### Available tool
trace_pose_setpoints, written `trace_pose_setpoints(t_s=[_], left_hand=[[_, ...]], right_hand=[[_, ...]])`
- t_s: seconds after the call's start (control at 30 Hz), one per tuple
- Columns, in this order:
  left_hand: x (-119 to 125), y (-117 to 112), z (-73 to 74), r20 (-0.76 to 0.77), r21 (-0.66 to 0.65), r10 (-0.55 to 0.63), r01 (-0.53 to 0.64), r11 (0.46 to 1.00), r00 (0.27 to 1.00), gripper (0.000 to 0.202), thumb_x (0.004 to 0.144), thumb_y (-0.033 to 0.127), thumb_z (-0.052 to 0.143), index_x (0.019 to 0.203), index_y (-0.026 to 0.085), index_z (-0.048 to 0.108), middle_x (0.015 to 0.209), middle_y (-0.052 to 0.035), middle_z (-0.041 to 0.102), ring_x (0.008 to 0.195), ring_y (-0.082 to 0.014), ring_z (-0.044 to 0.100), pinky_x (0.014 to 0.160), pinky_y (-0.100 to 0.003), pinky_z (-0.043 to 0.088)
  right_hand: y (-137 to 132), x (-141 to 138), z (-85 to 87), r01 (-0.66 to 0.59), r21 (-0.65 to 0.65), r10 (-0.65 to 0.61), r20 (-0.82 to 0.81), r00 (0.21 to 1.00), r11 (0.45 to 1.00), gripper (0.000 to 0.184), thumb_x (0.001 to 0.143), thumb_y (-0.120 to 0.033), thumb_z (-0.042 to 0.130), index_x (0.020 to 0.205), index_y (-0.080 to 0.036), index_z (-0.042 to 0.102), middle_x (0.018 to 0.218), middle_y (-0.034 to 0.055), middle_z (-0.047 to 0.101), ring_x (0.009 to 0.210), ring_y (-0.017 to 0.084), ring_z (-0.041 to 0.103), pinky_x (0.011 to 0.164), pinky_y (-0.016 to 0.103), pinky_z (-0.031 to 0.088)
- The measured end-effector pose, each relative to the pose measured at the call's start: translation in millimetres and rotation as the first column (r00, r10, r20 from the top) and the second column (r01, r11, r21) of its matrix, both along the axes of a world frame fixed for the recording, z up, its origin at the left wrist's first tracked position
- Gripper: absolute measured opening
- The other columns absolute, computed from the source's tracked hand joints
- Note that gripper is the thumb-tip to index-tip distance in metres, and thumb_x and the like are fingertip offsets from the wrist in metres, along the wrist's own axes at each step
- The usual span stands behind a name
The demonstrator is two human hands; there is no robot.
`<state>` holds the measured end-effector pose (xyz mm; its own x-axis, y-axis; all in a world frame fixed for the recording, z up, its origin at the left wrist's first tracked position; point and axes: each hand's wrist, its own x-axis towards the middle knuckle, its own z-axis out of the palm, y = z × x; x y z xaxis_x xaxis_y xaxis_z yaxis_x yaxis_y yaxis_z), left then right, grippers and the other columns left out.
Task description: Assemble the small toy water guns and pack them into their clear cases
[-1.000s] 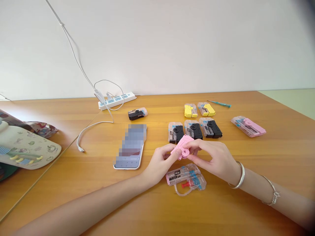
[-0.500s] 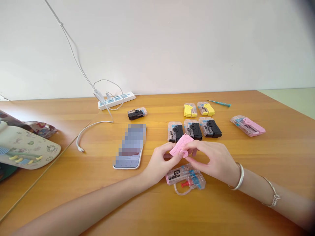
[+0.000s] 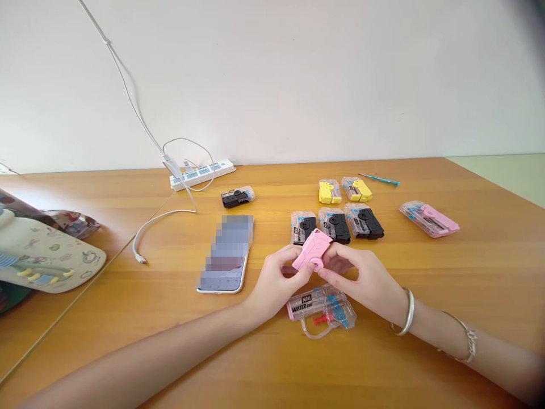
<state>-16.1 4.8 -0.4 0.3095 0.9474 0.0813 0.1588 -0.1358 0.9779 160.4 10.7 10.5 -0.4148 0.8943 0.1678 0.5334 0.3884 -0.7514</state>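
The left hand (image 3: 279, 281) is closed around the lower end of a pink toy gun part (image 3: 313, 250), with its fingers curling in from the left. The right hand (image 3: 361, 278) is gripping the same part from the right, its fingertips (image 3: 328, 271) pressing just beside a round pink knob (image 3: 315, 264). The pink part is tilting up and away from the person, held between both hands above a wooden table (image 3: 426, 358).

Just below the pink part, a clear water gun (image 3: 321, 311) with a red trigger and a "MINI WATER GUN" label is lying on the table, nearly under the hands. Just beyond the pink part, three clear guns with black parts (image 3: 336, 225) are lying side by side. Farther beyond it, two clear guns with yellow parts (image 3: 344, 191) are lying together, with a thin teal screwdriver (image 3: 378, 179) beside them. To the right of the pink part and well apart, a clear gun with pink parts (image 3: 429, 219) is resting at an angle. To its left, a phone (image 3: 223, 272) with a blurred screen is lying flat. Farther left and beyond it, a clear gun with a black part (image 3: 237, 197) is lying near a white power strip (image 3: 202, 174).
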Motion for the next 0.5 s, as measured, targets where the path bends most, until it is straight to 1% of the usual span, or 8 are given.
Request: trace_pose_setpoints(t_s=[0.07,0.13,0.3,0.37,0.5], left_hand=[[-0.4,0.2,-0.5,-0.007,0.015,0.014,-0.014,1.000,1.000,0.018,0.085,0.031,0.054,0.078,0.016,0.061,0.082,-0.0022,0.057,0.079,-0.0148,0.052,0.064,-0.019,0.043],[-0.6,0.3,-0.7,-0.010,0.029,0.027,-0.027,0.999,1.000,0.019,0.084,0.031,0.055,0.074,0.015,0.059,0.079,-0.0017,0.056,0.076,-0.0141,0.051,0.062,-0.019,0.043],[-0.4,0.1,-1.7,-0.003,0.068,0.027,-0.027,0.997,1.000,0.019,0.082,0.029,0.058,0.069,0.015,0.059,0.079,-0.0026,0.056,0.076,-0.0143,0.051,0.063,-0.020,0.042],[-0.3,-0.2,-2.6,-0.019,0.092,0.034,-0.032,0.995,0.999,0.019,0.081,0.028,0.058,0.068,0.014,0.060,0.078,-0.0027,0.056,0.075,-0.0141,0.051,0.064,-0.021,0.042],[-0.3,-1.4,-2.7,-0.052,0.129,0.051,-0.044,0.991,0.997,0.016,0.080,0.023,0.058,0.067,0.014,0.058,0.077,-0.0028,0.056,0.074,-0.0145,0.051,0.064,-0.022,0.041]], right_hand=[[1.0,-1.1,0.2,-0.017,-0.086,0.012,-0.065,0.998,0.996,0.019,0.085,-0.039,0.054,0.079,-0.021,0.056,0.070,-0.0011,0.067,0.060,0.013,0.062,0.055,0.023,0.050],[1.3,-1.7,0.7,-0.029,-0.115,0.019,-0.090,0.996,0.993,0.021,0.085,-0.039,0.052,0.079,-0.020,0.057,0.070,-0.0001,0.067,0.061,0.014,0.062,0.055,0.023,0.050],[-0.5,-1.7,0.3,-0.047,-0.057,0.048,0.020,0.999,0.997,0.024,0.088,-0.035,0.045,0.076,-0.020,0.059,0.065,-0.0014,0.064,0.058,0.013,0.058,0.054,0.023,0.044],[-1.1,-1.5,-2.0,-0.056,-0.046,0.058,0.034,0.998,0.997,0.026,0.089,-0.034,0.043,0.075,-0.020,0.059,0.064,-0.0014,0.063,0.058,0.013,0.057,0.054,0.023,0.043],[-0.7,-1.7,-9.9,-0.073,-0.077,0.075,0.022,0.997,0.994,0.031,0.090,-0.036,0.042,0.066,-0.019,0.052,0.061,-0.0015,0.059,0.056,0.012,0.053,0.054,0.023,0.039]])
